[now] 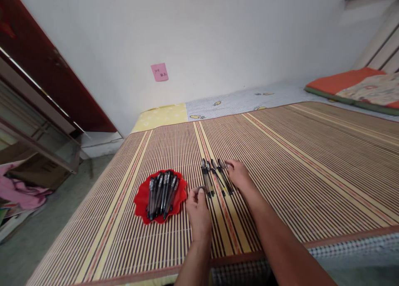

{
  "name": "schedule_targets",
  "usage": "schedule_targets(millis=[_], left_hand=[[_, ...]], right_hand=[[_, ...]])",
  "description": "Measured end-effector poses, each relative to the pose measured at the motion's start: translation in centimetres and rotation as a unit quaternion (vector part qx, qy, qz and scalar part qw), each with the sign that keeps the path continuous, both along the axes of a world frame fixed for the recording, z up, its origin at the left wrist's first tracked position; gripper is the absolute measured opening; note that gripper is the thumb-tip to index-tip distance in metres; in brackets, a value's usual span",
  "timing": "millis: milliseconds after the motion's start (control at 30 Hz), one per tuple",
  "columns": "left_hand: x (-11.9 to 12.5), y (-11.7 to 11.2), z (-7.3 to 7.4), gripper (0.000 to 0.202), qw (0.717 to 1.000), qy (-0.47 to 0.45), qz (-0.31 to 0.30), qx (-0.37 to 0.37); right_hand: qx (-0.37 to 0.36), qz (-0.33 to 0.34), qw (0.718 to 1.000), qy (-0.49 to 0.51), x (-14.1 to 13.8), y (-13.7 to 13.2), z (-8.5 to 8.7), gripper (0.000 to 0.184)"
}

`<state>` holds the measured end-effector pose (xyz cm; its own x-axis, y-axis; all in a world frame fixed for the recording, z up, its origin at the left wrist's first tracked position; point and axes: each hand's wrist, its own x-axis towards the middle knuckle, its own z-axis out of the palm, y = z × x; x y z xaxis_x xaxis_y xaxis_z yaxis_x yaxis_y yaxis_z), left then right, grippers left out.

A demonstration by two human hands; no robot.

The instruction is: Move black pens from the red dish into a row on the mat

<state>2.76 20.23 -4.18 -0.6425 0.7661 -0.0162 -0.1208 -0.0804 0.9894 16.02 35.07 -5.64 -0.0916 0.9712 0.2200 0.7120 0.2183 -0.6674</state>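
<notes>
Several black pens [217, 177] with clear barrels lie roughly side by side on a striped bamboo mat [280, 169]. My right hand [239, 174] is at their right side, its fingers bent but apart, the fingertips beside the cap end of the rightmost pen. Left of the row, near the lower ends of the pens, is my left hand [198, 213]. Its thumb and forefinger are pinched together around a small dark bit I cannot make out. Next to that hand, a red scalloped plate [141, 198] holds a heap of similar black pens [162, 194].
The mat covers a bed with a patterned sheet [230, 105] along the wall. A pink note [159, 72] is stuck on the wall. Folded orange bedding [343, 83] lies at far right. On the left are a dark red door [52, 65] and a cardboard box [40, 169].
</notes>
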Motion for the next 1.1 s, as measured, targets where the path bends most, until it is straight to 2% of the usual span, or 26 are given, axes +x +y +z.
schedule_targets(millis=[500, 733, 1100], left_hand=[[0.06, 0.12, 0.15, 0.028, 1.000, -0.024, 0.008, -0.007], [0.14, 0.05, 0.46, 0.025, 1.000, -0.014, 0.010, -0.002], [-0.05, 0.13, -0.16, 0.023, 1.000, -0.004, 0.012, -0.003]], right_hand=[[0.002, 0.009, 1.000, 0.017, 0.30, 0.75, -1.00, 0.037], [-0.005, 0.006, 1.000, 0.013, 0.23, 0.69, -0.79, 0.037], [-0.026, -0.001, 0.999, 0.021, 0.08, 0.42, -0.25, 0.037]])
